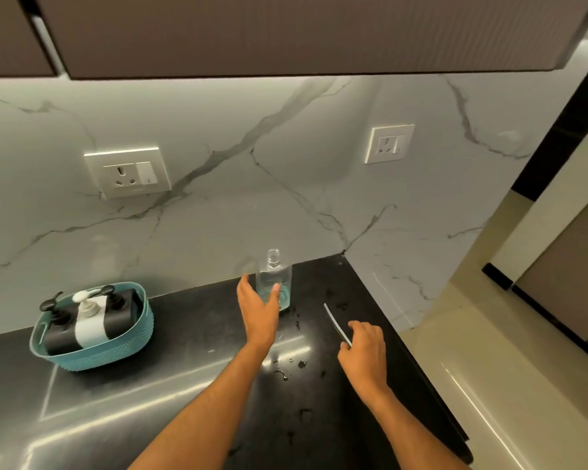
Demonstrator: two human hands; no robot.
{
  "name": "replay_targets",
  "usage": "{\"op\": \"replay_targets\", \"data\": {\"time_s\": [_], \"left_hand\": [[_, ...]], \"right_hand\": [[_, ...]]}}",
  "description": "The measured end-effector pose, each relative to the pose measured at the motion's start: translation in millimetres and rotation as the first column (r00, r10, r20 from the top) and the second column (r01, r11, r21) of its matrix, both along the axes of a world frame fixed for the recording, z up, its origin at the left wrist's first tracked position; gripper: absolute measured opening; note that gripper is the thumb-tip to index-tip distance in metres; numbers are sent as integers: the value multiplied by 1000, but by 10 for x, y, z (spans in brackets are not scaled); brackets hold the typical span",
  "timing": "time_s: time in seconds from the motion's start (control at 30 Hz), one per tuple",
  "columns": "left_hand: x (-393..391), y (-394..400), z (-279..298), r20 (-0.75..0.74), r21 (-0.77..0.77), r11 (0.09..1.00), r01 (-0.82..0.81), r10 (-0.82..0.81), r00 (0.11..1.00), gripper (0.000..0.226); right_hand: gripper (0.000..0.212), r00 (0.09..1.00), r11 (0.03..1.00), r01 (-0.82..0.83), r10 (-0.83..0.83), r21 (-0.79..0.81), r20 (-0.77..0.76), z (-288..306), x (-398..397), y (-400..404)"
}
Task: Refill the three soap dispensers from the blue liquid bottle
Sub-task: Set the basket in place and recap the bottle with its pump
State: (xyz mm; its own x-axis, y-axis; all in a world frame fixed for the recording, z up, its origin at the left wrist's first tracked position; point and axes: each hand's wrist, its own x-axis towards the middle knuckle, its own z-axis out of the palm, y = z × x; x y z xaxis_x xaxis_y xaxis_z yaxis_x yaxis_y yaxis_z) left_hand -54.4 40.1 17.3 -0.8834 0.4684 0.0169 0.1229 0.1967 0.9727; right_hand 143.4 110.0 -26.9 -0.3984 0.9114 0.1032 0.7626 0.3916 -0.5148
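two bare forearms come in from the near edge over the black counter (190, 320). left hand (258, 310) is out ahead, fingers straight and spread, thumb apart from them, right up against the clear bottle (274, 283) — fingertips at its left side, thumb tip in front of its lower half, nothing curled round it that i can see. bottle stands upright at the far edge against the marble wall (218, 198), cap off, neck open, just a little blue liquid in the bottom. right hand (365, 347) sits nearer and to the right, fingers curled, pinching the near end of a thin white tube (335, 322) that slants away across the counter toward the bottle; whatever is at the tube's near end is hidden under the fingers. dark drips and smears dot the counter between and near the hands. over on the left, a teal basket (92, 351) holds the three dispensers (89, 320) lying side by side, two black with a white one between, pump heads pointing to the far left. two sockets (128, 171) on the wall, one left, one right, cabinets above.
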Motion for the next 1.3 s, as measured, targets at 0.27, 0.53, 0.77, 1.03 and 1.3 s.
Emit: {"op": "replay_targets", "data": {"time_s": [0.27, 0.53, 0.77, 1.03, 1.3], "left_hand": [[-231, 195, -59, -40, -68, 997, 37, -40, 998, 96], [-401, 329, -145, -52, -90, 991, 98, -103, 993, 82], [-479, 391, -169, -32, -65, 992, 105, -108, 994, 65], [-530, 372, -181, -44, -73, 990, 120, -123, 991, 61], [-519, 285, -151, -96, -72, 991, 116, -122, 988, 61]], "right_hand": [[63, 985, 994, 27, -8, -110, 172, -123, 137, 45], [65, 965, 985, 61, -16, -163, 263, -138, 95, 74], [68, 914, 973, 119, -29, -198, 405, -121, 18, 61], [52, 940, 953, 147, -51, -265, 338, -121, -6, 107], [37, 974, 947, 181, -134, -267, 183, 69, -98, 216]]}}
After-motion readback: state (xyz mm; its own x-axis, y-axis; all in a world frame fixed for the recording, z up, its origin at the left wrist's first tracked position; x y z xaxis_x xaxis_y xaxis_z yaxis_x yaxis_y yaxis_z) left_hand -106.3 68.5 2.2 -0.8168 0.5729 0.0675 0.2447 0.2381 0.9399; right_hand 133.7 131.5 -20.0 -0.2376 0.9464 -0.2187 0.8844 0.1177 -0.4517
